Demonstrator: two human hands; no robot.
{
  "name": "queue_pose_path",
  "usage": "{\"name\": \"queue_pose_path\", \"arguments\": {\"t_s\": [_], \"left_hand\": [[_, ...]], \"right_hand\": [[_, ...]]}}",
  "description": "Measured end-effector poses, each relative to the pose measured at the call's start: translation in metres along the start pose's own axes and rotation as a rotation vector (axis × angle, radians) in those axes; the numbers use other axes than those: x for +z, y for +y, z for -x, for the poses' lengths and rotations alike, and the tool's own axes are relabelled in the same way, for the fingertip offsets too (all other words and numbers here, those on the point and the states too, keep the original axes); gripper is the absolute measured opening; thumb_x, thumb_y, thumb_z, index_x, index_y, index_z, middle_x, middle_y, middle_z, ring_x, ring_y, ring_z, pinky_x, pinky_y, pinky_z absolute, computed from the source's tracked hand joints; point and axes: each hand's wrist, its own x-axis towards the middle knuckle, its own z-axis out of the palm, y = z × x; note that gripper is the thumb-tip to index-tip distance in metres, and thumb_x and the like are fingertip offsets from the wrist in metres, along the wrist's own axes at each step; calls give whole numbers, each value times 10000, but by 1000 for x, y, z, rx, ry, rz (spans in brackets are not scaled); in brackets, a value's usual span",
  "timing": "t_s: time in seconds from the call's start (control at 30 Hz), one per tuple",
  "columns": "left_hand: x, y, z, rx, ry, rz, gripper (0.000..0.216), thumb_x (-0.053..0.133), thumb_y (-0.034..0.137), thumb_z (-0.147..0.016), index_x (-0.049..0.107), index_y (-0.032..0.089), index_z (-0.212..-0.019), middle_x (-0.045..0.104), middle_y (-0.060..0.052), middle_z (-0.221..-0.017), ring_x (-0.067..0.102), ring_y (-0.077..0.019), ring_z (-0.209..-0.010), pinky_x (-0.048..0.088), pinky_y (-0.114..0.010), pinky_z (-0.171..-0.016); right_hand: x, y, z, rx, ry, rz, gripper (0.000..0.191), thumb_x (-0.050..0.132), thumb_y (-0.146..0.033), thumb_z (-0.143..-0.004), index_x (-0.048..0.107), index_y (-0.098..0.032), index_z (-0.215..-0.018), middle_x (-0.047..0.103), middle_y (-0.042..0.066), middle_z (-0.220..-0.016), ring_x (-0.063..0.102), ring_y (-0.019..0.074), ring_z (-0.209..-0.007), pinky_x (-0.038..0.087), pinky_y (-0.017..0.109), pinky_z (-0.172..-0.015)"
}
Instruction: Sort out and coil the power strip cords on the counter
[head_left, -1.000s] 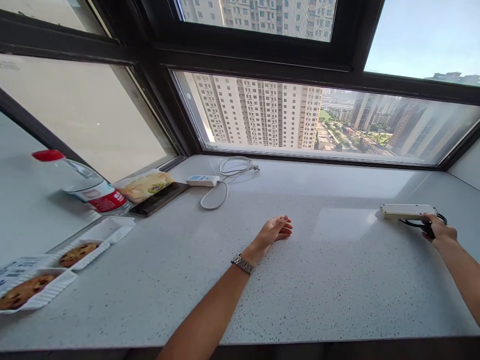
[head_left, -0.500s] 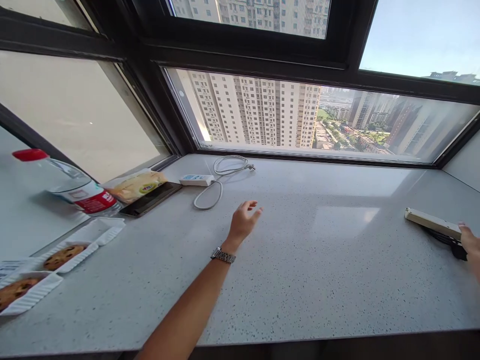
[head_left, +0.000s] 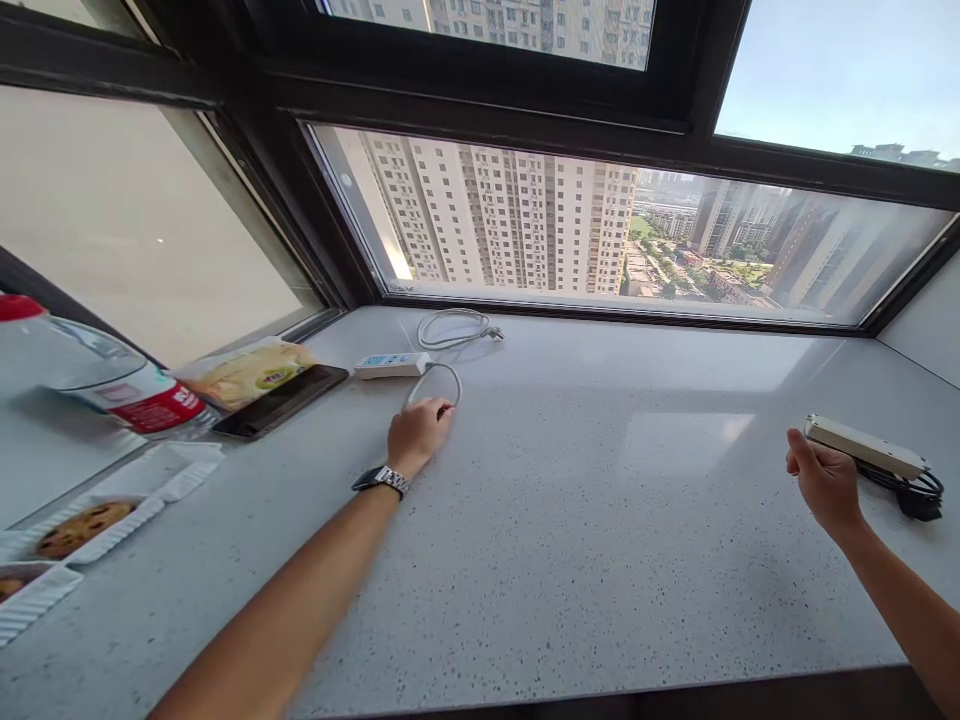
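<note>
My left hand (head_left: 421,436), with a metal-band watch on its wrist, is closed around the lower part of a white power cord (head_left: 459,382). That cord runs to a white power strip (head_left: 391,366) just behind the hand and ends in a plug near the window. At the right, my right hand (head_left: 823,484) is curled into a fist with the thumb on top, and nothing shows in it. Close behind it lies a beige power strip (head_left: 870,446) with a bundled black cord (head_left: 919,495) beneath; I cannot tell whether the fist touches the strip.
A red-capped bottle (head_left: 135,390), a yellow soft packet (head_left: 255,375) and a dark phone (head_left: 281,402) are at the left. In front of them, white trays (head_left: 180,470) hold cookies (head_left: 86,528). Dark window frames (head_left: 480,112) bound the speckled white counter (head_left: 570,560).
My left hand has moved left and slightly down onto the white cord and closed on it. My right hand has moved left from the beige strip's right end to its left end.
</note>
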Motion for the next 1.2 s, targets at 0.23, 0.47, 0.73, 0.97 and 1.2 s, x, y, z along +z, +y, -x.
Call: {"name": "queue_pose_path", "arguments": {"t_s": [0.23, 0.47, 0.73, 0.97, 1.2], "left_hand": [[6, 92, 54, 172, -162, 803, 251, 510, 404, -787, 595, 168, -804, 619, -43, -724, 551, -173, -672, 414, -279, -622], [-16, 162, 112, -54, -500, 1937, 396, 584, 490, -781, 366, 192, -635, 333, 81, -515, 298, -58, -435, 285, -193, -441], [-14, 164, 124, -40, -620, 2022, 512, 530, 557, -807, 383, 173, -501, 300, 65, -413, 322, -60, -371, 332, -206, -402], [-11, 145, 109, 91, -437, 1260, 502, 503, 621, -789, 581, 148, -641, 524, 5, -465, 479, -102, -374, 369, -217, -377], [-14, 132, 22, 181, 74, 703, 288, 557, 425, -792, 606, 170, -666, 647, -33, -658, 609, -161, -656, 468, -249, -619]], "right_hand": [[114, -49, 47, 344, -605, -402, 406, 610, -561, -771, 611, -169, -666, 525, -12, -539, 451, 87, -419, 360, 211, -399], [191, -79, 69, 764, -866, -682, 332, 494, -452, -895, 587, -144, -976, 677, 91, -842, 657, 153, -620, 528, 266, -553], [214, -74, 79, 675, -622, -765, 329, 666, -278, -669, 572, -179, -969, 551, -47, -648, 484, 80, -434, 368, 203, -395], [188, -40, 41, 451, -286, -548, 356, 633, -422, -624, 613, -165, -870, 496, -46, -617, 346, 64, -409, 263, 223, -395], [182, -28, 33, 157, -260, -181, 466, 504, -603, -725, 669, -171, -668, 601, 29, -606, 446, 132, -501, 292, 255, -488]]}}
